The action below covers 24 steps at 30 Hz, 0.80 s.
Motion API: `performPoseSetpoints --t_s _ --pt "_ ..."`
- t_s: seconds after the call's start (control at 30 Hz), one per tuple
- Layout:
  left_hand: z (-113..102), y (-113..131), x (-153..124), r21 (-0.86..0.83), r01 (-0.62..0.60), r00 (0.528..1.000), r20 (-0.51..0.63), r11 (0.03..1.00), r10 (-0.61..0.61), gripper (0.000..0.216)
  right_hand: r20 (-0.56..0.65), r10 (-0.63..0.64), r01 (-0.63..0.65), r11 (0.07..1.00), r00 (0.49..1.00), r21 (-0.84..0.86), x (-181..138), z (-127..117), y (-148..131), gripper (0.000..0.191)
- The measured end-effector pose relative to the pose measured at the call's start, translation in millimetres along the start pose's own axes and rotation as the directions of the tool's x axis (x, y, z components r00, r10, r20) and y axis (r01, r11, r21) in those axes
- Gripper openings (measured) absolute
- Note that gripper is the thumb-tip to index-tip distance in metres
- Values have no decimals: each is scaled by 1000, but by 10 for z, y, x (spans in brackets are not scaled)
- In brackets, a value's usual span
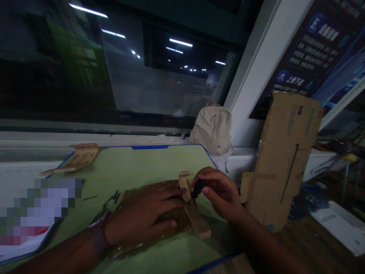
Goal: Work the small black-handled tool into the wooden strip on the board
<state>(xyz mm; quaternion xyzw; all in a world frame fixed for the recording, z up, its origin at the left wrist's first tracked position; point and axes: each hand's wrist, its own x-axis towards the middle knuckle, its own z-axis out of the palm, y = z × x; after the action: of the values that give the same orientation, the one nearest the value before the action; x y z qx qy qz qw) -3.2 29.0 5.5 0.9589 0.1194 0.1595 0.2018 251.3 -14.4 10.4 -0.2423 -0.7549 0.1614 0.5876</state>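
My left hand (154,207) lies flat, palm down, over a brown taped sheet (131,243) on the green table top. Its fingertips reach a curved wooden piece (201,224) that has a hooked far end. Held in the fingers of my right hand (219,190) is a small black tool (198,187), its lower end close to the wooden piece. Whether the tool's tip touches the wood, I cannot tell. Several thin dark rods (112,198) lie left of the sheet.
Another curved wooden part (82,158) rests at the table's far left corner. Papers (54,213) lie at the left edge. A beige backpack (212,127) sits by the window behind the table. Tall cardboard (288,160) stands at the right, beside a large plastic bottle (306,198).
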Motion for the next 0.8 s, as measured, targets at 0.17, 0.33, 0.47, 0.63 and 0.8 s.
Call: performPoseSetpoints --t_s 0.17,0.33,0.47,0.63,0.8 --pt "25 -29 -20 15 3 1000 -4 1000 -3 44 -68 -122 95 945 990 -313 2 -64 34 16" --pt "36 -34 -19 9 -24 999 -40 1000 24 44 83 -5 14 995 997 -104 28 -80 -54 32" --pt "33 -38 -27 22 -44 997 -64 999 46 42 197 39 -67 988 980 137 30 -8 -95 29" --pt "54 -71 -45 33 -43 998 -51 999 44 48 74 19 -23 998 997 54 13 52 -28 22" --pt "40 -34 -21 15 -10 999 -34 1000 10 44 -110 -33 -2 951 993 -308 6 -23 106 17"
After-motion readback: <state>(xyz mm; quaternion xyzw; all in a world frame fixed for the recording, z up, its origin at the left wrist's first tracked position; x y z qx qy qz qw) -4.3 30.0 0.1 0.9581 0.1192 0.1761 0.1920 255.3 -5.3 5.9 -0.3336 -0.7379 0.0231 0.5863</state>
